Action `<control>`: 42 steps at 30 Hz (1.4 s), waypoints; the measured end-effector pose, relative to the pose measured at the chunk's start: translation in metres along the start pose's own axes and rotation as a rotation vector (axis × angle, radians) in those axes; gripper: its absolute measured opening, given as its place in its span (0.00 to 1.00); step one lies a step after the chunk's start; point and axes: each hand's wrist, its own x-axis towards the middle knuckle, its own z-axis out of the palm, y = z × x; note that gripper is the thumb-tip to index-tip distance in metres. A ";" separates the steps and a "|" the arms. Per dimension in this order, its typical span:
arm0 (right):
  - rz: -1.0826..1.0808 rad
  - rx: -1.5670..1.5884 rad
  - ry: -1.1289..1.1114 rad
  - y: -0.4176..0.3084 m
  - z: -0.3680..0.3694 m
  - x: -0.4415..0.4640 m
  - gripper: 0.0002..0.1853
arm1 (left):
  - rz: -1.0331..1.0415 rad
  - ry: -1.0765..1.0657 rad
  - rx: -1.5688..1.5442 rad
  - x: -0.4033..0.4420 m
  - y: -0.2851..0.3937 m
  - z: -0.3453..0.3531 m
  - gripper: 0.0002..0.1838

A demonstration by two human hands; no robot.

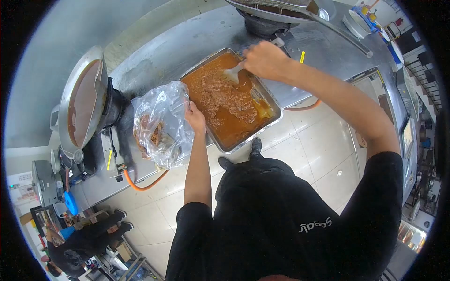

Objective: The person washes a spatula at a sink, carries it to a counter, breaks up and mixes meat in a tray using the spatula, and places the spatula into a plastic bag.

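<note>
A rectangular metal tray (220, 146) stands on the steel counter, filled with brown sauce and a lumpy, minced-looking mass (220, 96). My right hand (265, 60) is closed around the handle of a spatula (233, 72). The spatula's pale blade dips into the sauce near the tray's far right side. At the tray's left edge, my left hand (195, 117) pinches the side of a clear plastic bag (171, 100). Brown, sauce-smeared bits (152, 131) lie inside the crumpled bag. Yellowish oil (263, 108) shows in the tray's right corner.
A large wok of brown liquid (86, 103) sits on a burner at left. Another wok (272, 14) with a long-handled tool (344, 35) stands at the back right. Orange hoses (145, 188) hang by the counter's front edge. Another person (84, 243) is at lower left.
</note>
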 end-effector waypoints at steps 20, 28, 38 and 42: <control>0.324 0.509 -0.309 0.091 0.146 0.004 0.19 | -0.057 0.025 -0.014 0.000 0.008 0.002 0.25; 0.100 0.586 -0.311 0.059 0.134 0.038 0.20 | -0.094 0.027 0.028 0.000 0.007 0.002 0.26; -0.183 0.264 0.150 0.045 0.079 -0.003 0.23 | -0.100 0.016 0.008 0.003 0.004 0.002 0.26; -0.125 0.180 0.111 0.053 0.044 -0.019 0.21 | -0.049 -0.006 -0.039 0.005 -0.003 0.002 0.26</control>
